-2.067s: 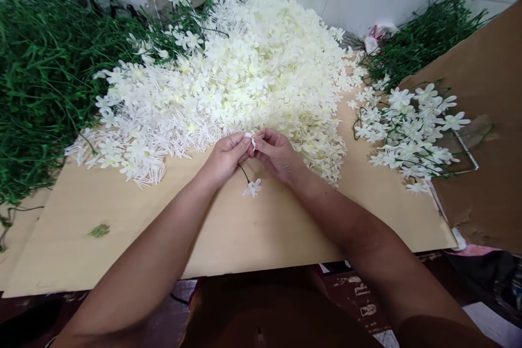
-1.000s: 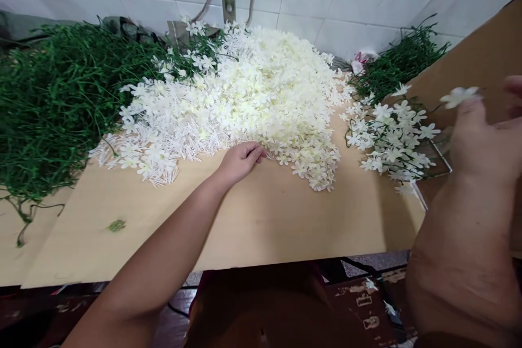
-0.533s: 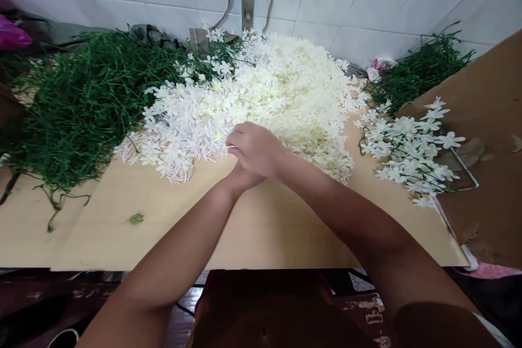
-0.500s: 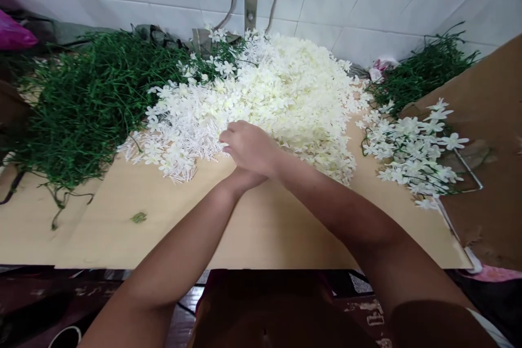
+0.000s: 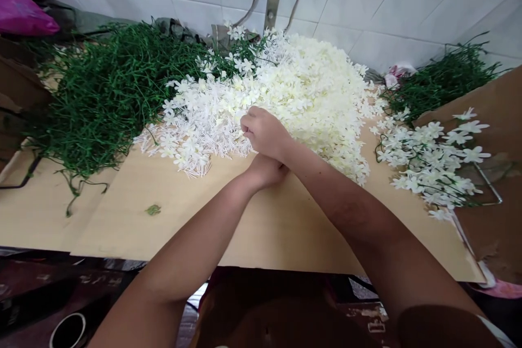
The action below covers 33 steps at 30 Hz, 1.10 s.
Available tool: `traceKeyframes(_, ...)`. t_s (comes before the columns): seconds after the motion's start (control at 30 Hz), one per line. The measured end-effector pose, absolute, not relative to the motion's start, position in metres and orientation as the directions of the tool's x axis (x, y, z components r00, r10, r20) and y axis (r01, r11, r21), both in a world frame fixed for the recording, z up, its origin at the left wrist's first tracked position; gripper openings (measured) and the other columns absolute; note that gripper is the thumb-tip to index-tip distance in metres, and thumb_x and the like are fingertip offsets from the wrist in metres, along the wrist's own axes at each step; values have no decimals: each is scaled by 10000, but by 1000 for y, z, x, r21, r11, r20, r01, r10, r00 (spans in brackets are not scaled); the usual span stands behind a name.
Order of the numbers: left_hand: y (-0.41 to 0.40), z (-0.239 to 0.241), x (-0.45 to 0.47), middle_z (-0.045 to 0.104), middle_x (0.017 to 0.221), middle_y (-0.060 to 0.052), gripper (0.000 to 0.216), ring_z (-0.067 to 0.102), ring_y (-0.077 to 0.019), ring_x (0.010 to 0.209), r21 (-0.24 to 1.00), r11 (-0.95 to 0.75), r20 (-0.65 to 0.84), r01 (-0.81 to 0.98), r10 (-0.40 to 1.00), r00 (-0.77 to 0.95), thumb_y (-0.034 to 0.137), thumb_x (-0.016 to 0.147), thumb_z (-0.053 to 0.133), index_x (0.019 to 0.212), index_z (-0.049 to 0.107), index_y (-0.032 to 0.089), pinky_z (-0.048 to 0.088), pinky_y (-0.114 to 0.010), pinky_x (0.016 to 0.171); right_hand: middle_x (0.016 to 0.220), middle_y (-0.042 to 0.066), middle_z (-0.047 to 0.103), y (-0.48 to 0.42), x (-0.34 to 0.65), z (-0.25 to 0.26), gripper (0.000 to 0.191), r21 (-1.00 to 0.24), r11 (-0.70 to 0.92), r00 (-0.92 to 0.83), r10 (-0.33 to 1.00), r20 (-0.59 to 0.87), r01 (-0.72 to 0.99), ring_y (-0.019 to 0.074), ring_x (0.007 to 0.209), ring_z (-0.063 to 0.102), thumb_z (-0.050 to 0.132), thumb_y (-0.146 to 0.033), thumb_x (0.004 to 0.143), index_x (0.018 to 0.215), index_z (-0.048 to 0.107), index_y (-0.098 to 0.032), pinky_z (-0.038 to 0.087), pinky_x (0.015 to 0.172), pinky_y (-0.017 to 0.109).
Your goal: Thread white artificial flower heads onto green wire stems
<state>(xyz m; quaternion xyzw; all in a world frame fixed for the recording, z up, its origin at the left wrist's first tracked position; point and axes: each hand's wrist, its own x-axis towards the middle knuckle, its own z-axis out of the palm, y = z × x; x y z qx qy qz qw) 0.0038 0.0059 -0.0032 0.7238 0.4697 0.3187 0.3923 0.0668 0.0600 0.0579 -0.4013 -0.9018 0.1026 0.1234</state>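
Note:
My right hand [image 5: 266, 131] is over the near edge of a heap of white artificial flowers [image 5: 314, 87], its fingers curled and closed. Whatever they hold is too small or hidden to make out. Crossed beneath my right wrist, close to the cardboard, is my left hand [image 5: 267, 170]; its fingers are mostly hidden, so its grip does not show. Just left of the hands lie loose white plastic flower stems [image 5: 222, 138], some with blossoms on them.
Green artificial stems [image 5: 106, 87] form a big pile at left, with a smaller green bundle [image 5: 442, 84] at back right. Finished-looking white flowers on green stems [image 5: 436, 160] lean by a cardboard box [image 5: 497, 174]. A small green scrap [image 5: 153, 210] lies on the cardboard tabletop [image 5: 118, 228].
The view has turned slightly, so the scene sits further right. My right hand stays crossed over the left, and more of my left hand now shows beneath it.

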Motion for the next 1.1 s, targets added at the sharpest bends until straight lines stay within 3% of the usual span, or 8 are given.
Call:
traceKeyframes(0.07,5,4,2,720,1090,-134,182,647,-350,1047,846,-255,71,468,924,375,170,831,567,978,673,168,519,-469,884,967,96,574,56,79,59,149,-439,650,-595,755,276,620,196,889,529,528,-24,823,791,549,-168,425,766,335)
traceKeyframes(0.17,7,12,-1,703,798,-81,123,652,-267,798,865,-175,-8,470,932,363,178,831,522,746,610,171,498,-372,702,883,47,570,45,99,61,124,-647,605,-471,787,398,463,159,816,533,539,-82,823,778,520,-196,455,739,322)
traceKeyframes(0.33,10,27,-12,584,651,17,141,490,-96,556,994,63,-86,84,952,294,292,848,609,798,614,160,388,-247,563,721,-15,563,29,125,56,92,-898,368,-251,918,308,241,127,682,552,593,-193,796,760,512,-214,457,613,281)
traceKeyframes(0.47,12,35,-27,645,721,12,381,550,-76,579,980,161,-128,-115,960,247,423,672,836,781,575,168,418,-215,564,660,-40,542,26,135,42,128,-929,314,-137,947,291,197,97,598,508,619,-216,760,714,499,-211,408,565,263)
traceKeyframes(0.57,13,36,-31,689,760,6,518,580,-80,577,966,211,-179,-147,961,210,495,588,890,872,590,182,426,-206,545,651,-48,527,22,138,31,113,-926,324,-99,945,310,195,88,582,489,614,-216,757,720,507,-208,396,559,258)
traceKeyframes(0.67,13,34,-28,669,705,14,532,549,-67,540,969,216,-196,-118,967,160,555,577,885,822,603,176,412,-202,523,678,-42,542,19,139,25,93,-899,383,-138,923,360,213,92,609,496,602,-197,769,736,515,-209,426,605,266)
traceKeyframes(0.8,15,31,-22,616,618,35,494,542,-77,550,978,181,-166,-106,977,133,474,529,919,713,566,182,426,-211,544,703,-28,560,18,138,25,79,-882,421,-158,905,394,211,103,650,516,592,-191,779,743,524,-208,439,635,277)
traceKeyframes(1.1,17,33,-29,579,641,37,278,514,-87,579,999,19,-17,-37,999,29,259,566,828,752,633,191,434,-231,564,613,-60,488,25,138,28,148,-977,199,-67,977,205,-79,68,547,441,643,-251,726,701,503,-213,369,516,253)
